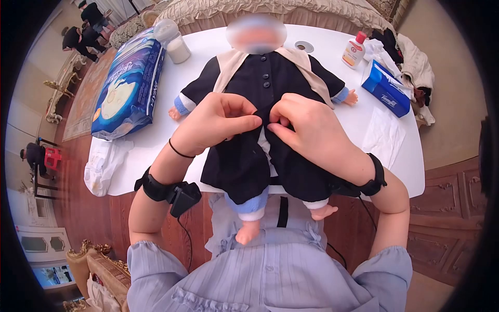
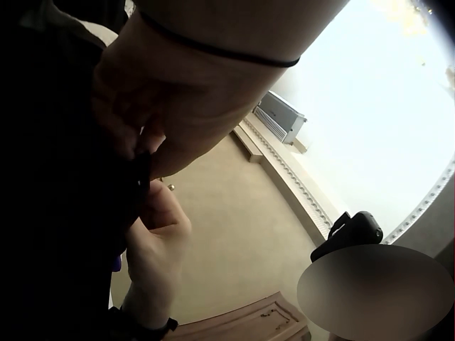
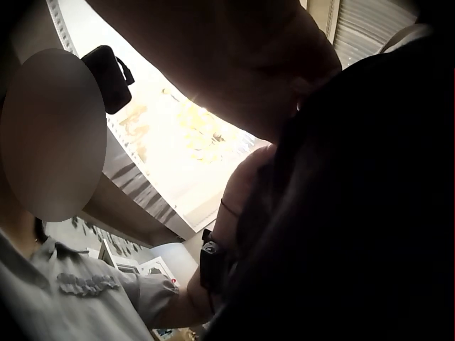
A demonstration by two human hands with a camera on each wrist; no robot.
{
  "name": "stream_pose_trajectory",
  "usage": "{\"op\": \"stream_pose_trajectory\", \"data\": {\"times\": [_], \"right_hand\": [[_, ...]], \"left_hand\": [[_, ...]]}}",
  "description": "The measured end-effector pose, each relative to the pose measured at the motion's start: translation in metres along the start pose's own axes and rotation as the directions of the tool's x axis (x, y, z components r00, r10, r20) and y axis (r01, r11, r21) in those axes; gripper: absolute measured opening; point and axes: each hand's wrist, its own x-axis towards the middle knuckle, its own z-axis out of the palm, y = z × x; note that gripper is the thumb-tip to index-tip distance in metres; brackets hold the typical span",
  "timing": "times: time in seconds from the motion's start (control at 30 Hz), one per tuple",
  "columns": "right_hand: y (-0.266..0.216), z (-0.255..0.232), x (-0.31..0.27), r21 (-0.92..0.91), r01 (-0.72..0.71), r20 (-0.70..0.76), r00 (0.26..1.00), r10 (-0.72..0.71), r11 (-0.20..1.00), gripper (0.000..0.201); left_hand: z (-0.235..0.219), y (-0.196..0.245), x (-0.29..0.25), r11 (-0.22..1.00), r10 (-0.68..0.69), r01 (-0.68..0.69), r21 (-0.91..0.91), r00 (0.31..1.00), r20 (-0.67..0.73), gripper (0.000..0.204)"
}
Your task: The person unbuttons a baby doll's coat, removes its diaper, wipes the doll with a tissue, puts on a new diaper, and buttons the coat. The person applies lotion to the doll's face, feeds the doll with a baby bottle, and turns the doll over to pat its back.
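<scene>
A baby doll (image 1: 249, 231) lies on its back on the white table (image 1: 192, 78), feet toward me. It wears a black garment (image 1: 234, 166) with beige lapels and dark buttons (image 1: 266, 77) at the chest, over blue and white clothing. At the garment's front, below the buttons, my left hand (image 1: 210, 125) pinches the black cloth between thumb and fingers. Opposite it, my right hand (image 1: 314, 125) pinches the other edge, the fingertips of both hands close together. Below the hands the front parts, showing white beneath. In both wrist views the dark cloth hides much of the fingertips.
A blue diaper pack (image 1: 130, 86) and a milk bottle (image 1: 178, 49) stand at the left, with a crumpled white diaper (image 1: 104, 165) nearer. On the right are a red-capped bottle (image 1: 354, 51), a blue tissue pack (image 1: 385, 88) and a white tissue (image 1: 383, 130). People (image 1: 86, 36) are in the far background.
</scene>
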Motion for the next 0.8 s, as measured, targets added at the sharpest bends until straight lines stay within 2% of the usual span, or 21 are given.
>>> {"op": "stream_pose_trajectory", "data": {"times": [0.17, 0.23, 0.27, 0.33, 0.37, 0.43, 0.8], "right_hand": [[0.001, -0.001, 0.002, -0.035, 0.005, 0.012, 1.0, -0.005, 0.999, 0.013], [-0.001, -0.007, 0.004, 0.102, -0.142, 0.07, 0.988, 0.135, 0.985, 0.013], [-0.002, -0.009, 0.005, 0.101, -0.142, 0.07, 0.988, 0.136, 0.985, 0.013], [0.0, -0.012, 0.006, 0.341, -0.355, 0.159, 0.935, 0.318, 0.871, 0.018], [0.002, -0.012, 0.007, 0.341, -0.354, 0.161, 0.935, 0.317, 0.871, 0.018], [0.006, -0.01, 0.007, 0.473, -0.426, 0.222, 0.905, 0.364, 0.771, 0.022], [0.012, -0.005, 0.001, 0.529, -0.442, 0.212, 0.895, 0.392, 0.724, 0.022]], "left_hand": [[0.004, -0.001, -0.001, 1.0, 0.028, -0.028, -0.006, 0.999, -0.044, 0.018], [0.007, -0.001, -0.002, 0.999, 0.037, -0.037, -0.009, 0.998, -0.06, 0.017], [0.008, -0.001, -0.003, 0.999, 0.051, -0.05, 0.013, 0.996, -0.078, 0.018], [0.01, 0.001, -0.004, 0.997, 0.066, -0.062, 0.035, 0.993, -0.097, 0.018], [0.012, 0.002, -0.005, 0.995, 0.089, -0.083, 0.054, 0.99, -0.111, 0.018], [0.017, 0.003, -0.007, 0.992, 0.11, -0.101, 0.075, 0.986, -0.123, 0.018], [0.037, 0.003, -0.015, 0.967, 0.241, -0.208, 0.145, 0.932, -0.271, 0.016]]}}
